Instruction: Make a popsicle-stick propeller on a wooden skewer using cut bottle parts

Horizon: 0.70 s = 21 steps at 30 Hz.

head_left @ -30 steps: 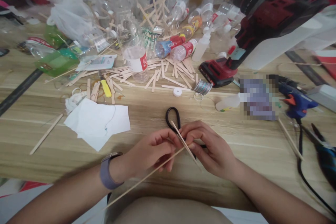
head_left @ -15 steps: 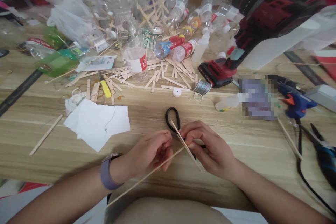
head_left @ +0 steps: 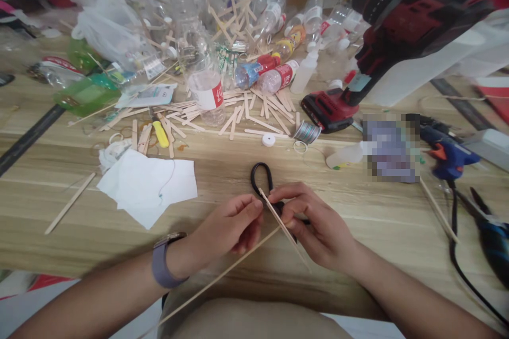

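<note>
Pinched in my right hand [head_left: 318, 225] is a craft stick [head_left: 274, 211], seen nearly edge-on. A long thin bamboo stick [head_left: 222, 274] meets it at the right fingertips and slants down to the lower left, past my lap. My left hand [head_left: 234, 222] has its thumb and forefinger pressed together close to the craft stick's upper end; whatever they grip, if anything, is too small to make out. Under the right hand lie scissors with a black loop handle [head_left: 253, 175], their blades mostly hidden.
White paper sheets [head_left: 151, 190] lie at left, near a yellow-handled tool [head_left: 160, 134]. Loose craft sticks [head_left: 242, 111] and plastic bottles [head_left: 207, 92] crowd the back. Rightward are a wire spool [head_left: 307, 132], a red power drill [head_left: 397, 37], a blue glue gun [head_left: 451, 151] and pliers [head_left: 491, 238].
My left thumb and forefinger have shifted up toward the craft stick's upper end and closed together. The craft stick has tilted slightly in my right hand.
</note>
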Available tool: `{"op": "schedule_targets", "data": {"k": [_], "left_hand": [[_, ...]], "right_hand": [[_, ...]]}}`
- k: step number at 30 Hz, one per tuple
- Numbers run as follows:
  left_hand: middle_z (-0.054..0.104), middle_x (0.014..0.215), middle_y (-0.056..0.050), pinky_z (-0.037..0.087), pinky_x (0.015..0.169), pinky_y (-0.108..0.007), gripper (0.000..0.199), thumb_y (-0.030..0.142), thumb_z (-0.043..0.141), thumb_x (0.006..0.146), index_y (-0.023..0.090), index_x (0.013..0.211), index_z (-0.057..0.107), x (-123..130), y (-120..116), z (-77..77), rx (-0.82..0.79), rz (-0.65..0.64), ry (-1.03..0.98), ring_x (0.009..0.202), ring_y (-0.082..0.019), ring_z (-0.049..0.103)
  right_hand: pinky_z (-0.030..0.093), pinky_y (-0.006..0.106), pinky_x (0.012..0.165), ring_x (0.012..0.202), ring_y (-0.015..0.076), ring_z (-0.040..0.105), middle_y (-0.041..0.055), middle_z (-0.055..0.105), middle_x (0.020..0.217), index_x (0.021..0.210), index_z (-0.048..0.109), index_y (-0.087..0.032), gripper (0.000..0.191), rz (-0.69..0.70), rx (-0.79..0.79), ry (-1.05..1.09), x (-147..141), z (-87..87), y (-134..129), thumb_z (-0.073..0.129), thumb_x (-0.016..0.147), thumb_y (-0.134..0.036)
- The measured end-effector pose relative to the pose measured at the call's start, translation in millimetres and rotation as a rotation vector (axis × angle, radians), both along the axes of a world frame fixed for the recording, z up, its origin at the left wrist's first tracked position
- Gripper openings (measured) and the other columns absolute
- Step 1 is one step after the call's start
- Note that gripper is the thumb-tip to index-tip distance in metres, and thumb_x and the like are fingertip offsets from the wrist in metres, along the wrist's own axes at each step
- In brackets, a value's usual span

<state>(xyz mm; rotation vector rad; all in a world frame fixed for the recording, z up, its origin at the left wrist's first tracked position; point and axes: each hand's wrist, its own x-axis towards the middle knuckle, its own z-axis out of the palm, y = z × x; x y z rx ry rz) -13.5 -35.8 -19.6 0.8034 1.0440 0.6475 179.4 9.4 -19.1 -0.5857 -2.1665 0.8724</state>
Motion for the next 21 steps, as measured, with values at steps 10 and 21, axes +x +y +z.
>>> {"op": "schedule_targets", "data": {"k": [10, 21], "left_hand": [[0.048, 0.045, 0.008, 0.023, 0.036, -0.019, 0.042, 0.058, 0.047, 0.09, 0.02, 0.074, 0.049, -1.1, 0.8, -0.8, 0.07, 0.013, 0.044, 0.036, -0.005, 0.035], [0.048, 0.048, 0.007, 0.028, 0.04, -0.02, 0.04, 0.055, 0.041, 0.093, 0.021, 0.073, 0.046, -0.8, 0.2, 1.5, 0.166, 0.029, 0.177, 0.041, -0.007, 0.039]], "right_hand": [[0.051, 0.041, 0.089, 0.103, 0.0212, 0.063, 0.0064, 0.069, 0.1, 0.093, 0.053, -0.025, 0.008, 0.081, -0.008, 0.01, -3.1, 1.4, 1.5, 0.047, 0.097, -0.023], [0.05, 0.04, 0.089, 0.104, 0.0199, 0.062, 0.0059, 0.07, 0.103, 0.094, 0.053, -0.024, 0.014, 0.095, 0.019, 0.001, -4.7, -0.2, -2.3, 0.05, 0.091, -0.011]]}}
